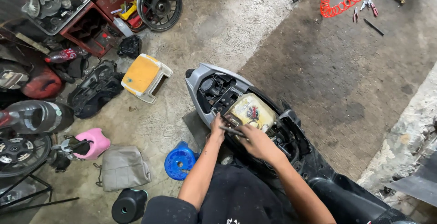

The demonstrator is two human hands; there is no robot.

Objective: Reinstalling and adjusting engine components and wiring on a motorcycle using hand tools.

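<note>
A scooter (291, 133) with its seat off stands in front of me, its grey tail panel (200, 76) pointing away. Inside the open rear sits a yellowish tank (250, 111). My left hand (217, 127) rests on the left edge of the frame beside the tank. My right hand (257, 143) grips a thin dark metal tool (230, 129) that reaches across toward the left hand, just below the tank. Both forearms stretch forward over my dark-clothed lap.
A yellow-topped stool (144, 76) lies on the concrete to the left. A blue plastic stool (180, 161), a pink object (92, 143), a grey bag (124, 167), wheels and parts crowd the left side. An orange coiled hose (342, 1) and hand tools lie far right.
</note>
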